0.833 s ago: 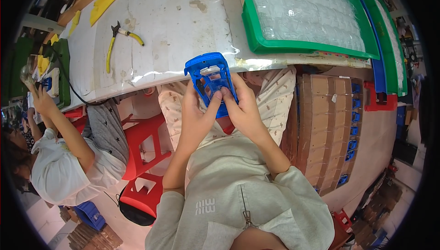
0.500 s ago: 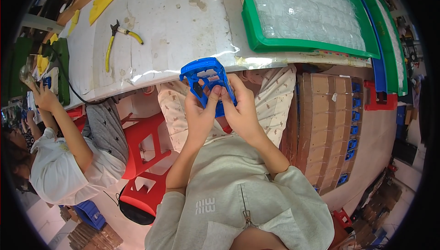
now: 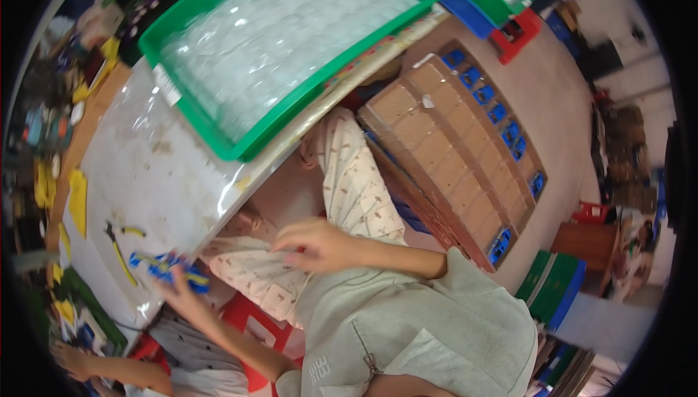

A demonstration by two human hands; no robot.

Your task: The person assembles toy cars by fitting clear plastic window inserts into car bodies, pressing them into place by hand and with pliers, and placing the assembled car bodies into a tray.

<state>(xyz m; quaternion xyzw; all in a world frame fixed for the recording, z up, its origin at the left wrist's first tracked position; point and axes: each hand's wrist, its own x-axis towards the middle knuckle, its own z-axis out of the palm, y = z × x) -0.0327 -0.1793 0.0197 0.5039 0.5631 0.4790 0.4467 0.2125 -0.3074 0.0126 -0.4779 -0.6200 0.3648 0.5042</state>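
My left hand (image 3: 182,295) is stretched out to the left, near the table's front edge. Its fingers are closed on a blue plastic toy car shell (image 3: 171,270), smeared by motion. In front of my lap, my right hand (image 3: 320,244) hangs with its fingers loosely bent and apart, and I see nothing in it. On the white table (image 3: 138,157), just beyond the shell, lies a pair of cutting pliers (image 3: 121,255) with yellow handles.
A green tray (image 3: 236,146) full of clear plastic pieces stands on the table. Right of my legs, a brown partitioned tray (image 3: 443,150) holds several blue shells (image 3: 498,113) along its far side. A co-worker's arm (image 3: 123,375) shows at lower left, near a red stool (image 3: 251,324).
My view has swung to the right. My hands have parted: the right has let go of the blue shell, and the left has carried it leftward toward the table edge.
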